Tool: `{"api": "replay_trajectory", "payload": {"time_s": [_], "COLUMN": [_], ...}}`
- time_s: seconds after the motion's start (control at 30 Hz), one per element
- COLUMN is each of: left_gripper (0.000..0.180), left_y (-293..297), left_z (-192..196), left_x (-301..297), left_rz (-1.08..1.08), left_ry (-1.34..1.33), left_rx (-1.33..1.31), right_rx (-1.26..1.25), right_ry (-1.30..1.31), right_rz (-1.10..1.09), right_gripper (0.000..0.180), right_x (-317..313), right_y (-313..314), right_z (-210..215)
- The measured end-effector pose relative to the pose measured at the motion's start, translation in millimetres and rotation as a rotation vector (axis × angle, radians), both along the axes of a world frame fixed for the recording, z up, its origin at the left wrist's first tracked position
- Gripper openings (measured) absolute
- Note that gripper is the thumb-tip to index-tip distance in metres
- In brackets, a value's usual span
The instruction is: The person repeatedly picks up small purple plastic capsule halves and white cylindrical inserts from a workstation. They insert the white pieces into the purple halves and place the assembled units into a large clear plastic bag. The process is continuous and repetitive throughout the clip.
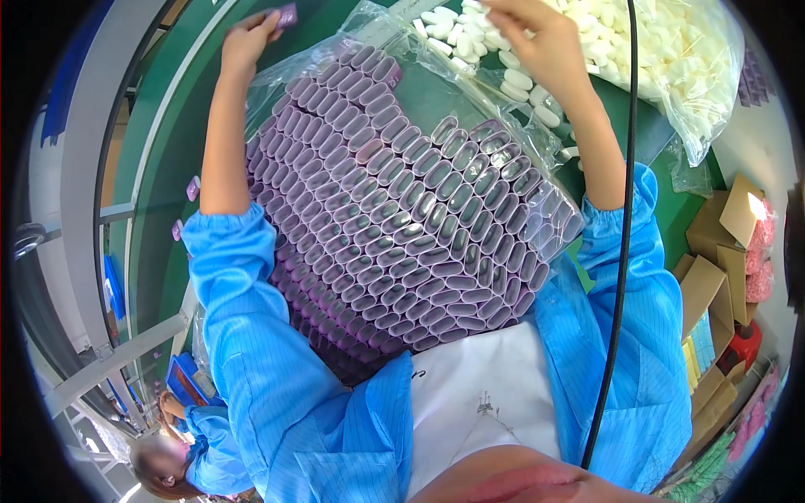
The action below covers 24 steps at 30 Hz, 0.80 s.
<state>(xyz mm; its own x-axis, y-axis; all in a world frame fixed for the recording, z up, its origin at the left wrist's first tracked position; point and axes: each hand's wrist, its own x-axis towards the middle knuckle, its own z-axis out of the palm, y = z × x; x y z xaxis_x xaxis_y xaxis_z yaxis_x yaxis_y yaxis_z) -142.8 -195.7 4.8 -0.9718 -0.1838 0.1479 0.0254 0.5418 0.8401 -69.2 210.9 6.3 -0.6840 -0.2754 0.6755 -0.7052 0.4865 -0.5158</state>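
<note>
My left hand point(245, 44) reaches to the far left, its fingers closed on a small purple oval case point(287, 15). At the top edge, my right hand point(545, 42) hovers over white oval pieces point(517, 81); the visible fingers are slightly apart, and I make out nothing in them. Part of that hand is cut off by the picture's edge. Between my arms stands a large block of purple oval sleeves point(360, 201), packed in rows with open ends up. Clear plastic film point(369, 25) lies around its far edge.
A clear bag of cream-white pieces point(671, 75) lies at the far right on the green table point(151, 243). A black cable point(625, 251) hangs down across the view. Cardboard boxes point(704, 285) stand at the right. A co-worker in blue point(214, 444) is at the lower left.
</note>
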Motion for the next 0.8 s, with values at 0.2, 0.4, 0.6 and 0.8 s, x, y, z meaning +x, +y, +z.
{"api": "replay_trajectory", "payload": {"time_s": [0.2, 0.4, 0.6, 0.8], "left_gripper": [0.045, 0.02, 0.02, 0.018], "left_y": [-19, 104, 174, 177], "left_z": [-13, 38, 32, 34], "left_x": [2, 80, 126, 136], "left_rz": [0.136, -0.043, -0.381, -0.329], "left_ry": [-0.52, 0.587, 0.369, 0.434], "left_rx": [-0.764, -0.813, -1.009, -0.759], "right_rx": [0.181, 0.453, 0.435, -0.058], "right_ry": [-0.023, 0.093, 0.031, -0.184], "right_rz": [-0.016, -0.215, -0.261, -0.1], "right_gripper": [0.018, 0.024, 0.021, 0.017], "right_x": [-1, 3, 0, 18], "right_y": [-14, -29, -29, -27], "right_z": [-26, -32, -36, -1]}}
